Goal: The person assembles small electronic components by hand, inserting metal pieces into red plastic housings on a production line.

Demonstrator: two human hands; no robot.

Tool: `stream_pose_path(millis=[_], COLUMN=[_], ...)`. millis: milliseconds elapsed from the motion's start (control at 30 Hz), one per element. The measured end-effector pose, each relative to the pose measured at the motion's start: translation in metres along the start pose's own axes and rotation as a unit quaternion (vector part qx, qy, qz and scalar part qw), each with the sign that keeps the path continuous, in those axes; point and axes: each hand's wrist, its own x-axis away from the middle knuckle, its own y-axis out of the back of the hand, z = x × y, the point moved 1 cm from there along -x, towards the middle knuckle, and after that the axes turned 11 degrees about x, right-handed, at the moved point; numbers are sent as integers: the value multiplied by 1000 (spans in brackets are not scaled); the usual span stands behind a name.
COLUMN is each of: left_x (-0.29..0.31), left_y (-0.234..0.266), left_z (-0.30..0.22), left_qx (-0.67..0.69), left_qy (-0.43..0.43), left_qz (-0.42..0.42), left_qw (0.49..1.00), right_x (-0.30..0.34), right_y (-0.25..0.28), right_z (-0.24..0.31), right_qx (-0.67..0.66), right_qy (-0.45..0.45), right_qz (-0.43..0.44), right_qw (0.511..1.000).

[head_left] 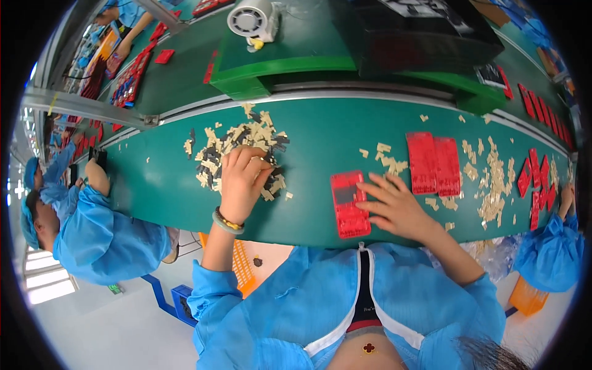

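At the left, my left hand (pixel 242 179) reaches over a heap of small cream and dark grey pieces (pixel 213 157). Its thumb and fingertips are pinched together at the heap's right side; whatever lies between them is too small to make out. My right hand (pixel 394 206) lies with fingers spread over the right edge of a red flat plate (pixel 353 227) in front of me. A dark grey rectangle shows in the plate's upper half. Just beyond that hand, two more red plates (pixel 422 154) lie side by side, partly overlapping.
Loose cream pieces (pixel 493 185) lie scattered at the right, near smaller red parts (pixel 534 176). A green raised shelf (pixel 296 66) behind carries a white fan-like device (pixel 251 20) and a black box (pixel 425 49). Co-workers in blue sit at the left (pixel 111 234) and right (pixel 552 253).
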Motion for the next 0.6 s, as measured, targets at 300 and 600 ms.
stream_pose_path(millis=[300, 600], left_x=[-11, -15], left_y=[-42, -59], left_z=[-77, -76], left_qx=[-81, 624], left_qy=[-220, 332], left_qz=[-87, 96], left_qw=[968, 700], right_x=[-94, -72], right_y=[-3, 26], right_z=[13, 7], right_qx=[-618, -347], right_qy=[-260, -144], right_qz=[-28, -153], right_qw=[742, 914])
